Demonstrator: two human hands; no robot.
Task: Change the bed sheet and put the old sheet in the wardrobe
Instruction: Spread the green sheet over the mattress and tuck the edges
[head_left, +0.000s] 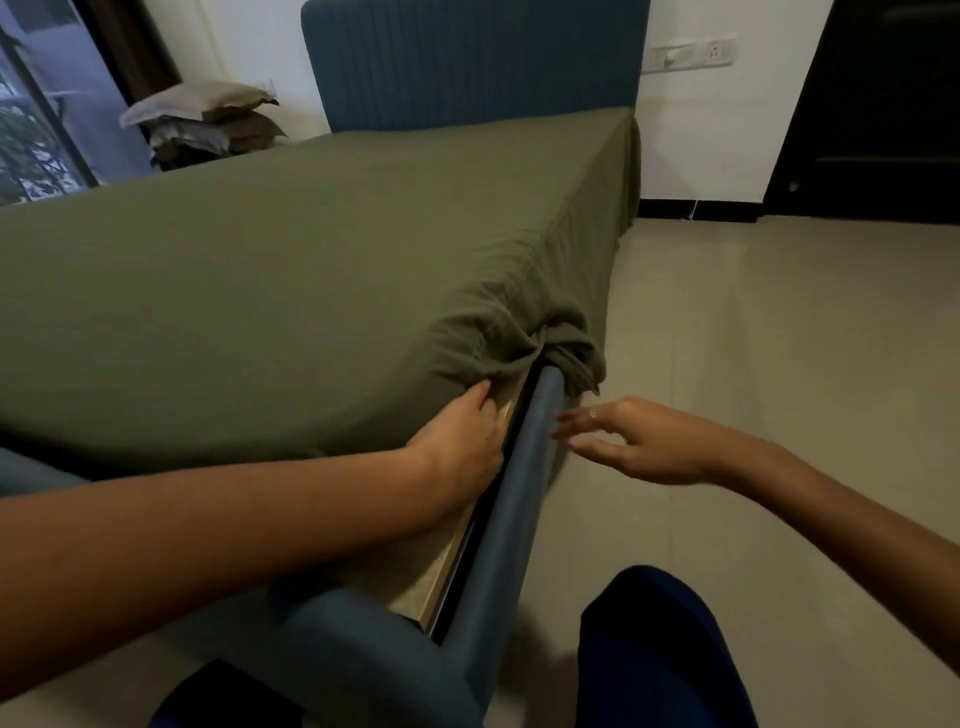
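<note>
Pale floor tiles (753, 322) and a white wall frame a bedroom, with a window at the far left and, just right of it, a stack of folded linens and pillows (208, 122) beyond the bed. Across the middle lies the olive-green sheet (291, 270), spread smooth over the mattress up to the blue headboard (467, 57) and hanging loose down the far right side; it is soft, light cloth that will drape, bunch and slide rather than hold any shape. At the near corner it gathers into a knotted, wrinkled wad (556, 343), apparently pushed down between the mattress and the blue padded bed rail (519, 488). The left hand (462, 441) reaches in at that edge, its fingers curled into the gap where the sheet's hem meets the pale mattress side (447, 566); it seems to pinch the hem, though the fingertips are hidden. To the right, the right hand (639, 441) hovers just beside the rail, fingers spread and relaxed, holding nothing. The bunched corner looks like the best place to take hold, since a fistful there should lift free with little force. Farthest right stands a dark door (883, 114), possibly the wardrobe.
</note>
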